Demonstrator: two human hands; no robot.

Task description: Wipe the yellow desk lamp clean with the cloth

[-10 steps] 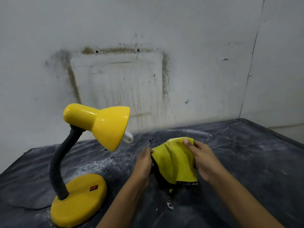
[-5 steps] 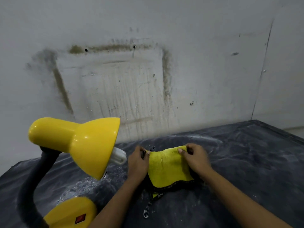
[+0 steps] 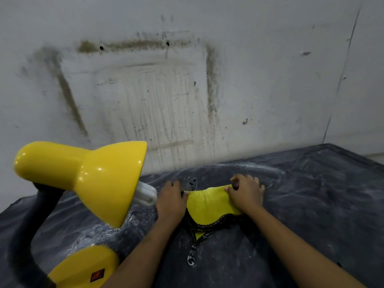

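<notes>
Your left hand (image 3: 171,201) and your right hand (image 3: 246,192) each pinch one upper corner of the yellow cloth (image 3: 209,206), stretched between them on the dark desk (image 3: 311,194), toward its back edge. The yellow lamp (image 3: 99,179) stands near the front left corner, its shade close beside your left hand.

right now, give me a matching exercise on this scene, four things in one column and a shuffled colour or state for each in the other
Things
1. lamp shade
2. lamp base
3. cloth
4. bulb

States
a. white, sticking out of the shade
b. pinched at its top corners by the left hand and right hand
c. bears a red switch
d. glossy yellow, mouth facing down and to the right

Pairs: 1-d, 2-c, 3-b, 4-a
</notes>
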